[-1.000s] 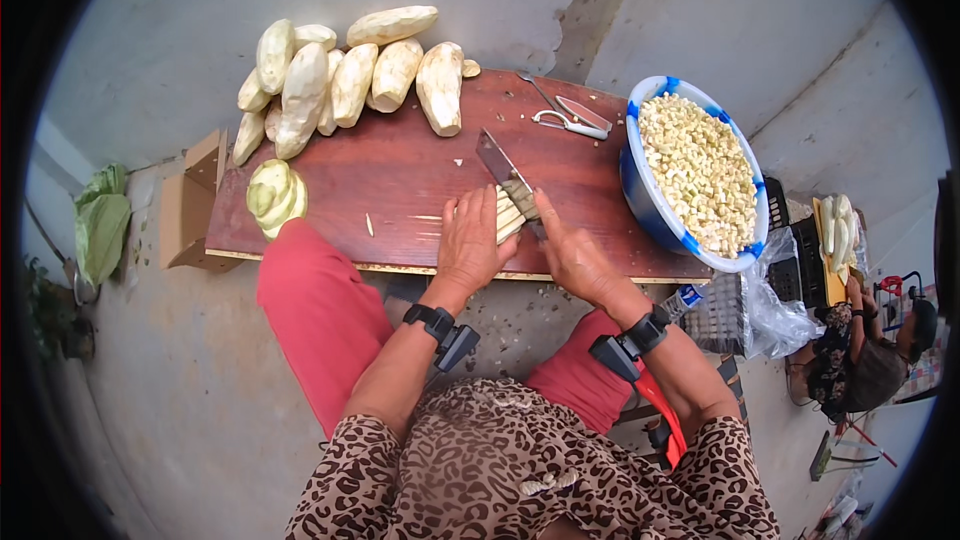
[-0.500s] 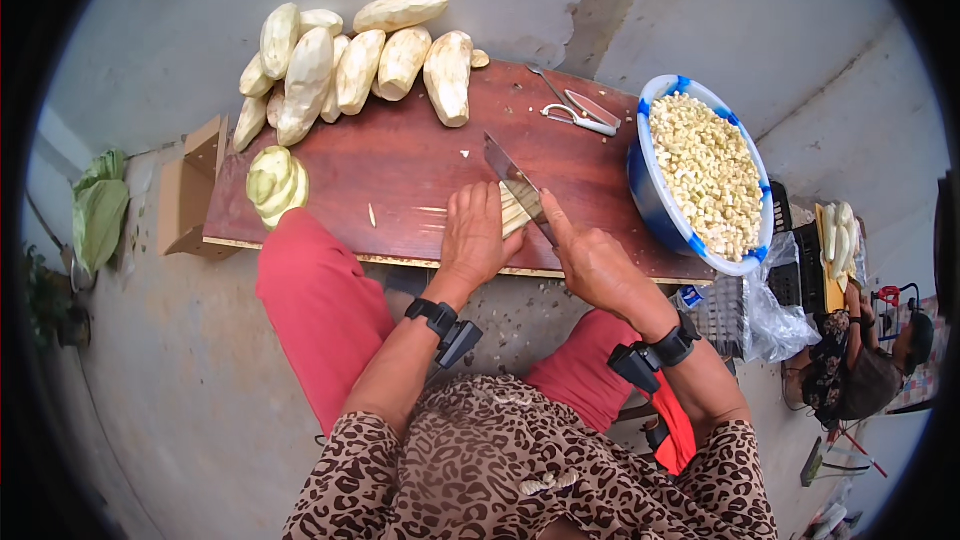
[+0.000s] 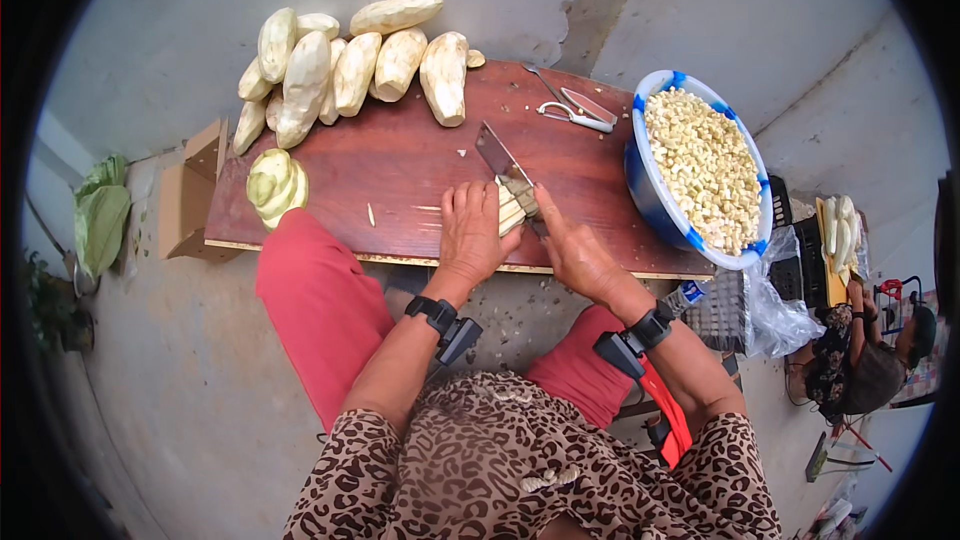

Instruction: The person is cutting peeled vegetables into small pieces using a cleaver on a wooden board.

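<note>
- Sticks of pale, cream-coloured vegetable (image 3: 511, 211) lie bundled near the centre of the frame, on the red-brown wooden tabletop (image 3: 390, 175).
- The left hand (image 3: 472, 235), fingers nearly straight and close together, presses on the bundle; the right hand (image 3: 583, 258) is closed round the handle of the broad steel knife (image 3: 502, 153), forefinger along the blade.
- Good cutting here calls for curled left fingertips, a level bundle and short, even strokes.
- Counts: two hands, one knife, one white-handled peeler (image 3: 592, 122) at upper right, one blue-and-white plastic basin (image 3: 645, 195) at right, its small pale diced pieces (image 3: 705, 175) uncountable; at least ten peeled, oblong, cream vegetables (image 3: 303, 90), upper left; one stack of pale-green slices (image 3: 275, 190), left.
</note>
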Action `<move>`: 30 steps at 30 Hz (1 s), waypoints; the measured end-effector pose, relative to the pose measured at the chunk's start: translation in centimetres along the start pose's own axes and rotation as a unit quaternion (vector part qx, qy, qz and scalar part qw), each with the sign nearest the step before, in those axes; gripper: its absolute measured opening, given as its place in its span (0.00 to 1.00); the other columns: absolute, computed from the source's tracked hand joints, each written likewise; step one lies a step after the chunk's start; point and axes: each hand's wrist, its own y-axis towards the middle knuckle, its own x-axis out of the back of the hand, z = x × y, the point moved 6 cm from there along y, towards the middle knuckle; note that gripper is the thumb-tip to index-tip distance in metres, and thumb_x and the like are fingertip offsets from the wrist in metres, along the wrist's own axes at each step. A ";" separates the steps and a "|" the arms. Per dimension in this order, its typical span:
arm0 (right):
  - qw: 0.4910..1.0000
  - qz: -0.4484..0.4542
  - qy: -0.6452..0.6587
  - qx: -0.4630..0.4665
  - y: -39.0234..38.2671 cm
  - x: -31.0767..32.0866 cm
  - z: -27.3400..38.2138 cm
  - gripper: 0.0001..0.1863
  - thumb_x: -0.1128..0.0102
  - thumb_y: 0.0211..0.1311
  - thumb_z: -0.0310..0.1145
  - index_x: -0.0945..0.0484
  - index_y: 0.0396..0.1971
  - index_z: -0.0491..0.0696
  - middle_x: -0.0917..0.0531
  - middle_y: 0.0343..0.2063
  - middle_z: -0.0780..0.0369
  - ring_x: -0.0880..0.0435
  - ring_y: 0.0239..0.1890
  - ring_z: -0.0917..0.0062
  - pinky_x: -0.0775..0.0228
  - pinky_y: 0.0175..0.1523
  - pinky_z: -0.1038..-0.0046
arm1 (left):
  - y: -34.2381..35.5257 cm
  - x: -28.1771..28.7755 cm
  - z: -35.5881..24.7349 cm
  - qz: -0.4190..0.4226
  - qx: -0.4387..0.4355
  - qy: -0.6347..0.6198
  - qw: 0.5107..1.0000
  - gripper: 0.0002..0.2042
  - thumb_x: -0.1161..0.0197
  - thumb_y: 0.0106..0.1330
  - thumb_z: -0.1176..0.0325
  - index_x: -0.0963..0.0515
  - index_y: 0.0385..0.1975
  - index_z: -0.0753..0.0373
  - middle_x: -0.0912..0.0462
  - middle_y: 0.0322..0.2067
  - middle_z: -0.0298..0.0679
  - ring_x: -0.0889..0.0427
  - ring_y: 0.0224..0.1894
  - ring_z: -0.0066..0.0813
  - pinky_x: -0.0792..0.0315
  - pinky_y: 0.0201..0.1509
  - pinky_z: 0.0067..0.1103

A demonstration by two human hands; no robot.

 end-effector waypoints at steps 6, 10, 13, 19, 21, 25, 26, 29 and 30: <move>0.996 -0.075 0.052 0.026 -0.6 2.9 1.3 0.38 0.49 0.60 0.20 0.51 0.71 0.40 0.20 0.37 0.40 0.19 0.35 0.44 0.29 0.40 0.49 | -0.2 -0.4 0.3 0.002 0.008 -0.012 1.000 0.36 0.28 0.50 0.57 0.34 0.56 0.71 0.31 0.54 0.51 0.36 0.59 0.48 0.45 0.66 0.40; 1.000 0.023 0.005 0.002 -0.3 3.9 3.2 0.37 0.49 0.59 0.19 0.49 0.70 0.40 0.19 0.35 0.40 0.19 0.35 0.44 0.29 0.40 0.50 | -0.3 -0.4 0.7 -0.013 0.008 -0.012 1.000 0.38 0.28 0.50 0.57 0.36 0.57 0.72 0.31 0.54 0.51 0.36 0.59 0.49 0.45 0.67 0.40; 0.997 0.068 -0.015 -0.027 -0.1 3.9 3.7 0.37 0.50 0.58 0.18 0.48 0.70 0.39 0.19 0.34 0.41 0.19 0.34 0.45 0.28 0.38 0.50 | -0.3 -0.5 0.7 0.001 0.010 -0.020 1.000 0.37 0.28 0.50 0.58 0.36 0.57 0.72 0.31 0.53 0.51 0.35 0.58 0.49 0.45 0.66 0.40; 0.996 0.068 -0.049 0.004 0.9 1.6 2.5 0.40 0.50 0.53 0.17 0.48 0.69 0.37 0.19 0.35 0.41 0.18 0.33 0.47 0.28 0.36 0.52 | 0.0 -0.3 0.4 0.016 0.003 -0.017 1.000 0.35 0.29 0.50 0.59 0.34 0.56 0.71 0.31 0.52 0.50 0.35 0.57 0.48 0.44 0.65 0.39; 0.997 0.057 -0.054 0.006 1.0 0.2 1.4 0.41 0.49 0.52 0.17 0.48 0.70 0.38 0.19 0.36 0.41 0.18 0.33 0.47 0.27 0.37 0.52 | 0.1 -0.2 0.4 0.021 0.002 -0.014 1.000 0.35 0.28 0.50 0.59 0.34 0.56 0.71 0.31 0.52 0.50 0.35 0.57 0.47 0.44 0.65 0.38; 0.999 0.003 -0.002 0.032 0.7 -0.6 0.3 0.41 0.47 0.54 0.19 0.50 0.70 0.38 0.20 0.38 0.41 0.19 0.36 0.46 0.27 0.40 0.53 | -0.1 -0.3 0.5 0.046 0.012 -0.022 0.999 0.37 0.28 0.50 0.57 0.35 0.58 0.71 0.31 0.54 0.50 0.36 0.59 0.47 0.46 0.67 0.40; 0.998 -0.017 0.038 0.049 0.5 -0.3 0.1 0.41 0.47 0.56 0.19 0.50 0.71 0.39 0.20 0.39 0.40 0.19 0.37 0.45 0.27 0.41 0.53 | -0.1 -0.3 0.5 0.047 0.014 -0.025 0.998 0.39 0.28 0.51 0.56 0.36 0.59 0.72 0.32 0.55 0.50 0.37 0.60 0.47 0.47 0.67 0.41; 0.995 -0.033 0.081 0.044 0.2 0.3 -0.2 0.40 0.48 0.58 0.20 0.52 0.71 0.40 0.21 0.42 0.39 0.21 0.39 0.42 0.28 0.43 0.52 | -0.2 -0.3 0.6 0.060 0.025 -0.039 0.997 0.44 0.27 0.51 0.54 0.40 0.63 0.73 0.35 0.59 0.52 0.40 0.64 0.48 0.51 0.69 0.45; 0.995 -0.033 0.081 0.047 0.2 0.6 0.2 0.40 0.48 0.58 0.20 0.52 0.71 0.40 0.21 0.42 0.39 0.21 0.39 0.42 0.28 0.43 0.52 | -0.3 -0.3 0.7 0.057 0.026 -0.038 0.997 0.44 0.27 0.51 0.54 0.40 0.63 0.73 0.35 0.59 0.52 0.40 0.64 0.48 0.51 0.69 0.45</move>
